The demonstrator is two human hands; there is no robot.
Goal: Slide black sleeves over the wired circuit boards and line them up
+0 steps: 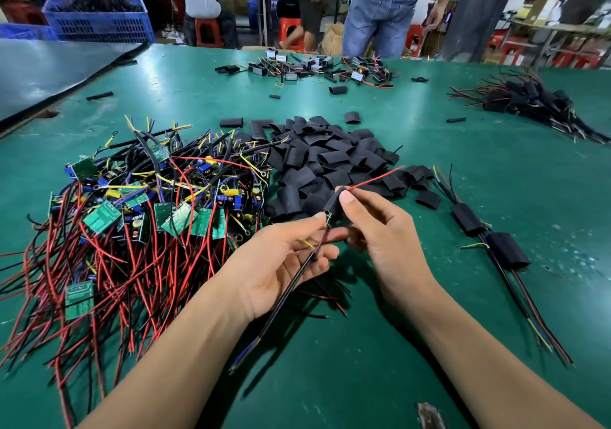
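Observation:
A black sleeve sits over a wired board held between both hands above the green table. My right hand pinches the sleeve with thumb and fingers; a red wire sticks out of its far end. My left hand pinches the near end, where a black cable trails toward me. A heap of bare wired circuit boards lies at the left. A pile of loose black sleeves lies in the middle. Two sleeved boards lie in a row at the right.
A bundle of sleeved units lies at the far right, and more boards and sleeves at the far edge. A dark panel covers the table's left corner. A blue crate and people stand beyond the table.

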